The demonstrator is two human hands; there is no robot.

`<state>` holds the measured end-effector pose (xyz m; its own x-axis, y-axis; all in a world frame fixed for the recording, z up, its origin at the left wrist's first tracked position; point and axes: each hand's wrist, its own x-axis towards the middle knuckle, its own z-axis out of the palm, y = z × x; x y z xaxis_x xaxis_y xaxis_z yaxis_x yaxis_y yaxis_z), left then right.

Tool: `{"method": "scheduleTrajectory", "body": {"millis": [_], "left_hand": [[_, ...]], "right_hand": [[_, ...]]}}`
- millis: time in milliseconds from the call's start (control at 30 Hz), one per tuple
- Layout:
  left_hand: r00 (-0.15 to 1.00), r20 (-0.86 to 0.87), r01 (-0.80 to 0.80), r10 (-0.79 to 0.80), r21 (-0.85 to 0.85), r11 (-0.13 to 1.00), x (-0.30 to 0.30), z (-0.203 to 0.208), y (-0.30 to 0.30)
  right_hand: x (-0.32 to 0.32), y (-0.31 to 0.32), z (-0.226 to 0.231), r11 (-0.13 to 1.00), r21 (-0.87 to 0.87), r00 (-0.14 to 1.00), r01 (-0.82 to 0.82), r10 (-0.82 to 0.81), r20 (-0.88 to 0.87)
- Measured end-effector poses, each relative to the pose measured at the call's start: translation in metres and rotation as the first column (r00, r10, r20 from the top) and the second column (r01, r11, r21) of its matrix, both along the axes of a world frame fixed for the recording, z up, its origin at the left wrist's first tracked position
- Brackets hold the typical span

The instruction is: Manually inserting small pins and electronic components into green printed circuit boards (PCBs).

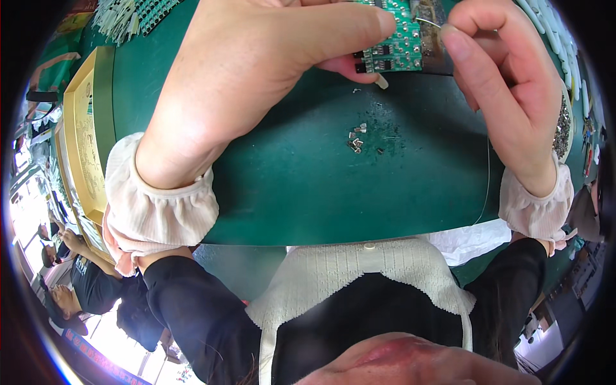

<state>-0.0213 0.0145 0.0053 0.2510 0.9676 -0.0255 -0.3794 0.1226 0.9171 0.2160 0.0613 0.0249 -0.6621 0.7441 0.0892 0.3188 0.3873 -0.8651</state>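
Note:
Near the top of the view, my left hand (256, 58) is closed on a green circuit board (405, 46), its thumb on top and a fingertip showing below the edge. Small black chips and shiny solder points cover the board. My right hand (513, 83) pinches a thin silvery wire (428, 23), which looks like solder wire, with its end at the board's right side. A long thin strand (487, 179) hangs from below that hand to the table's near edge. Beneath the board's right side lies a dark, worn block (439, 61). Several tiny metal pieces (357, 140) lie on the table nearer me.
The green tabletop (308, 199) carries a yellow box (96, 128) at the left. Boards with pale wires (147, 16) are heaped at the far left. Small metal parts fill a round dish (563, 125) behind my right wrist, near pale strips (552, 32). Other people (93, 282) sit at left.

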Motion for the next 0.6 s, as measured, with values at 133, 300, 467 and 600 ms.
{"method": "scheduleTrajectory", "body": {"millis": [133,300,467,600], "left_hand": [[0.995,0.078,0.069,-0.06,-0.117,0.991,-0.004,0.016,0.001],[0.988,-0.138,-0.095,0.074,-0.158,0.983,0.013,0.033,-0.004],[0.989,-0.131,-0.084,0.063,-0.155,0.984,0.014,0.033,-0.004],[0.981,-0.178,-0.108,0.082,-0.142,0.984,0.014,0.036,-0.006]], "right_hand": [[-0.008,-0.006,0.008,0.996,0.085,0.998,0.039,-0.043,0.046],[-0.008,-0.004,0.002,0.999,0.002,0.999,0.041,-0.041,-0.03],[-0.008,-0.004,0.003,0.999,0.002,0.999,0.048,-0.048,-0.006],[0.001,0.005,-0.004,0.997,-0.031,0.995,-0.072,0.069,-0.074]]}}
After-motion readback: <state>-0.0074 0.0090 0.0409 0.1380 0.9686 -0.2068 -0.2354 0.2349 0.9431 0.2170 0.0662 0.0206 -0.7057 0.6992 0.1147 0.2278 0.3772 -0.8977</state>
